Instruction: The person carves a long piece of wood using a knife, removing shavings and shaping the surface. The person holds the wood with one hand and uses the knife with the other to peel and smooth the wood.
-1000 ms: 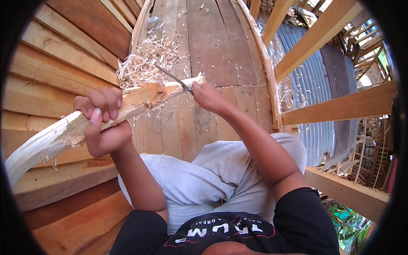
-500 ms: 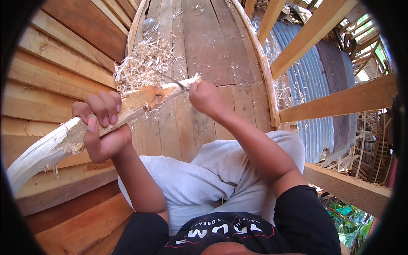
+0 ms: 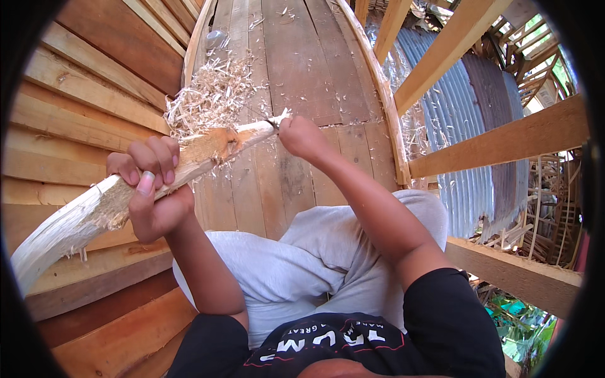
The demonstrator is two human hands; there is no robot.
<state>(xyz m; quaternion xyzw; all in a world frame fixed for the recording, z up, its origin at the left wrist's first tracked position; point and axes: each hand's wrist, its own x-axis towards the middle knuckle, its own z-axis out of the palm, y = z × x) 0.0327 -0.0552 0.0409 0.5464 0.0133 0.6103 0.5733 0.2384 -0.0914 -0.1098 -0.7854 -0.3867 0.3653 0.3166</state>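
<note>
A long pale wooden stick, roughly carved and curved, crosses the picture from lower left up to the middle. My left hand grips it around its middle. My right hand is closed around a knife handle right at the stick's thin far end. Only a short dark bit of the blade shows at that tip. A heap of light wood shavings lies on the plank floor just beyond the stick. My legs in grey shorts are folded below.
I sit on a narrow floor of weathered planks that tapers away ahead, with plank walls rising at the left. Wooden beams cross at the right, above corrugated metal sheets.
My right hand has drawn the knife along the stick to its thin tip, and far less of the blade shows. My left hand and the stick have shifted slightly to the right.
</note>
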